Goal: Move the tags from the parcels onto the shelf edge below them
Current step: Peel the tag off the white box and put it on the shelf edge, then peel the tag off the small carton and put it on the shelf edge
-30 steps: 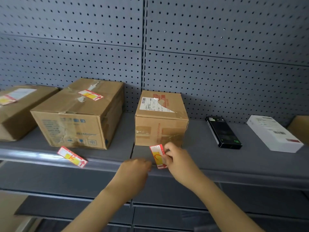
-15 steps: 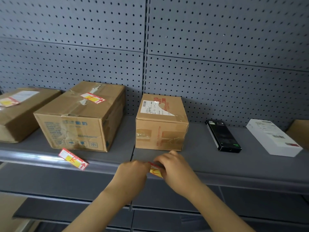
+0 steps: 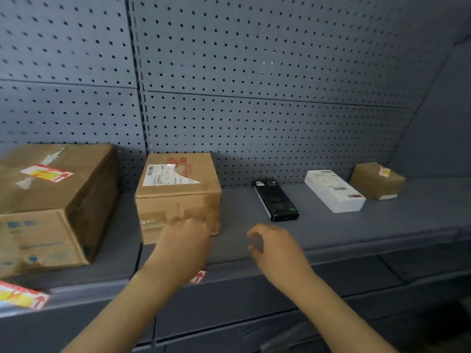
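Observation:
A red, white and yellow tag [image 3: 199, 276] sticks to the grey shelf edge [image 3: 254, 273] below the small cardboard parcel [image 3: 178, 194]; my left forearm hides most of it. My left hand [image 3: 186, 240] hovers blurred in front of that parcel, fingers apart, holding nothing. My right hand [image 3: 275, 248] floats over the shelf to the right, fingers loosely curled and empty. Another tag [image 3: 47, 173] lies on top of the large parcel [image 3: 51, 200] at the left. A further tag [image 3: 21, 298] sits on the shelf edge below it. A small parcel [image 3: 377, 180] at the far right carries a tag [image 3: 384, 171].
A black flat box [image 3: 276, 200] and a white flat box [image 3: 335, 191] lie on the shelf between the parcels. Grey pegboard [image 3: 254, 98] forms the back wall. A lower shelf [image 3: 254, 327] runs beneath.
Both hands let go of the tag, which now stays on the shelf edge. They lifted away, the left up toward the small parcel, the right off to the right. The view shifted right.

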Tool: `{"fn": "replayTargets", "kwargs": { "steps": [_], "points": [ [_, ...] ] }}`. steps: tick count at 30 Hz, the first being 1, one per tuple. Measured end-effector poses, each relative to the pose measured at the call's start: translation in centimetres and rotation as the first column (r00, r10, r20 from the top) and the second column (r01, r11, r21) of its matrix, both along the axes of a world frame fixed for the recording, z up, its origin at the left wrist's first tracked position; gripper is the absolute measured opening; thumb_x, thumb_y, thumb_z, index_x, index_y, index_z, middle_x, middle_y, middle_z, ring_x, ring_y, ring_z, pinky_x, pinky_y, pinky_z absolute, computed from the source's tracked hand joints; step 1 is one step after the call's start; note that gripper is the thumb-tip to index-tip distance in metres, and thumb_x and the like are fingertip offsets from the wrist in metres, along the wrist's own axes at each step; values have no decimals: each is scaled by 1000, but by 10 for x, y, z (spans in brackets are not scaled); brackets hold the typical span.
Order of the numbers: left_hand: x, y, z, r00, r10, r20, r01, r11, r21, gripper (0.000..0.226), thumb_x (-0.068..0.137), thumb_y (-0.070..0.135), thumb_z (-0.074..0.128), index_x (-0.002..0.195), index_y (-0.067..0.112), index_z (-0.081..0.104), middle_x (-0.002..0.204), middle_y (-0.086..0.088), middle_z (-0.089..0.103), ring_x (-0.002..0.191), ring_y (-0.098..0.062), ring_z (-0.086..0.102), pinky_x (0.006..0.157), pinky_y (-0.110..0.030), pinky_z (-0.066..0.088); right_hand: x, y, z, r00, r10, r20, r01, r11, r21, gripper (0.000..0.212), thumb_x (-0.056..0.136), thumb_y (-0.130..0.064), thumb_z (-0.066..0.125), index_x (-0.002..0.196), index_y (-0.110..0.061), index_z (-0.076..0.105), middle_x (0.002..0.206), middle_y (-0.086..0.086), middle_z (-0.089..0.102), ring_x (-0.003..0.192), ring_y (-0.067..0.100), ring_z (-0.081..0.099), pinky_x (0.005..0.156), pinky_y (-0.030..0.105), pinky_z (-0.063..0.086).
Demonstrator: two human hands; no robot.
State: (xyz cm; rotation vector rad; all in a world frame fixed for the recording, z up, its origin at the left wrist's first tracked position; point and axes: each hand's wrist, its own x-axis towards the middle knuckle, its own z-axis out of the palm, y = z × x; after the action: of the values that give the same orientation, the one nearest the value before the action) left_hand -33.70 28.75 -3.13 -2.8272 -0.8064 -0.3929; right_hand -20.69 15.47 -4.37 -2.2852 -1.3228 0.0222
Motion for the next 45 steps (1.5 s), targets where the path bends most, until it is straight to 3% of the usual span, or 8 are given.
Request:
{"fn": "replayTargets", "kwargs": {
  "steps": [2, 4, 10, 16, 20, 24, 40, 45],
  "points": [
    [22, -13, 8, 995, -70, -75, 71, 997, 2, 13, 68, 15, 73, 77, 19, 64, 73, -3, 70, 63, -23, 67, 54, -29, 53, 13, -15, 2, 997, -78, -5, 78, 997, -8, 26, 91, -20, 59, 117, -21, 60, 115, 2, 65, 103, 17, 61, 86, 30, 50],
    [43, -24, 13, 990, -118, -79, 122, 991, 58, 30, 44, 17, 84, 56, 19, 57, 53, -2, 62, 44, -20, 61, 38, -23, 40, 26, -32, 4, 990, -141, -4, 141, 990, -24, 26, 92, -20, 57, 118, -20, 60, 115, 3, 66, 102, 19, 61, 85, 30, 51],
    [116, -63, 7, 960, -277, -47, 279, 960, 22, 14, 82, 17, 60, 95, 18, 64, 94, -3, 67, 88, -26, 64, 75, -35, 47, 75, -88, 15, 961, -277, -6, 276, 961, -21, 26, 94, -21, 54, 119, -20, 60, 116, 4, 66, 103, 21, 61, 84, 31, 51],
    [204, -109, 18, 948, -318, -18, 317, 948, -28, 15, 92, 22, 47, 100, 18, 59, 104, -1, 63, 94, -23, 60, 69, -29, 36, 149, -139, 23, 934, -358, 9, 358, 933, -20, 26, 93, -21, 54, 118, -20, 60, 116, 4, 66, 102, 22, 62, 86, 33, 51],
    [265, -134, 31, 948, -318, 8, 318, 945, -69, 25, 91, 21, 46, 113, 23, 58, 114, 0, 64, 98, -21, 62, 81, -33, 50, 204, -167, 30, 930, -367, 26, 368, 929, -26, 26, 94, -20, 53, 119, -19, 59, 118, 5, 65, 104, 23, 60, 86, 33, 50],
    [311, -149, 37, 950, -312, 31, 313, 942, -120, 28, 91, 31, 51, 119, 30, 55, 127, 3, 60, 105, -20, 60, 81, -33, 51, 254, -183, 35, 925, -377, 52, 378, 925, -33, 25, 95, -21, 51, 119, -19, 58, 117, 5, 64, 105, 22, 58, 84, 31, 48],
    [497, -105, 40, 928, -371, -20, 364, 919, -152, 23, 94, 32, 52, 115, 24, 56, 116, 2, 62, 101, -19, 59, 84, -34, 52, 449, -132, 34, 910, -412, 47, 412, 911, 16, 19, 91, -20, 56, 107, -17, 66, 105, 7, 69, 93, 23, 64, 77, 35, 56],
    [542, -101, 39, 930, -365, -35, 354, 919, -175, 21, 93, 33, 53, 113, 25, 57, 114, 3, 62, 100, -19, 60, 83, -35, 53, 509, -124, 33, 958, -284, 40, 285, 958, -29, 24, 89, -14, 54, 110, -16, 65, 114, 6, 62, 99, 23, 61, 77, 29, 50]
  ]
}}
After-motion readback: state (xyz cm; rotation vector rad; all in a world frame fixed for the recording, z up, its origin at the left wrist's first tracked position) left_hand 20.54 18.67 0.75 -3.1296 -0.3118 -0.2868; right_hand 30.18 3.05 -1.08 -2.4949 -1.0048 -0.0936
